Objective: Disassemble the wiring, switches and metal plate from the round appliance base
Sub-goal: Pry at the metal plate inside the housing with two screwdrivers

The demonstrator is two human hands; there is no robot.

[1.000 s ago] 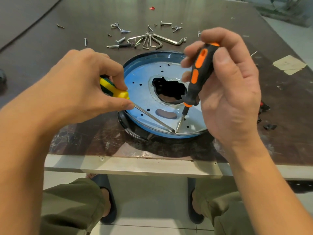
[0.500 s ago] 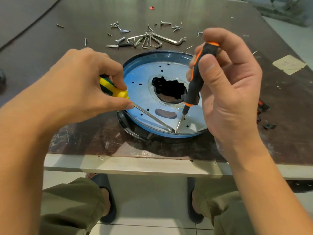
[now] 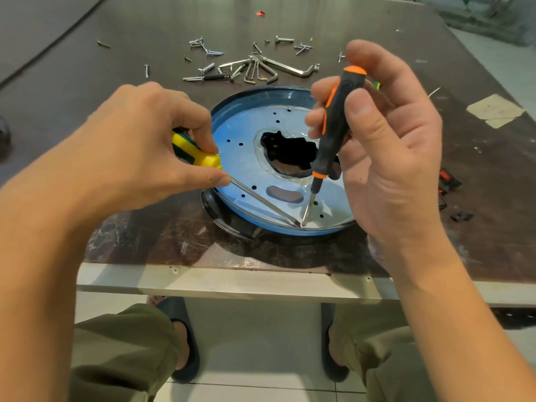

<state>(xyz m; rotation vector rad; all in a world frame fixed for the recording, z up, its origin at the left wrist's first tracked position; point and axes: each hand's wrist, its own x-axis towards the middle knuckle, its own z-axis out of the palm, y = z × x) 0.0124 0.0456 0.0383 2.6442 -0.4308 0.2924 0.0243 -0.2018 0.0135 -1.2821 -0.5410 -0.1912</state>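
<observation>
The round base point(image 3: 278, 227) sits on the table point(image 3: 377, 13) near its front edge, at the centre of the frame, with the metal plate point(image 3: 246, 158) lying in it and showing a dark, ragged opening in the middle. My left hand point(image 3: 139, 149) comes in from the left with its grip closed around a yellow screwdriver point(image 3: 200, 155), whose shaft runs low and slantwise across the plate to the lower rim. My right hand point(image 3: 385, 140) comes in from the right with its grip closed around a black and orange screwdriver point(image 3: 333, 120), held steeply, tip down. Both tips meet at the same spot on the plate's lower edge. Above the base in the frame, loose screws point(image 3: 206, 49) and a set of hex keys point(image 3: 261, 69) lie scattered on the table. At the right edge lie small red and black parts point(image 3: 446, 181).
</observation>
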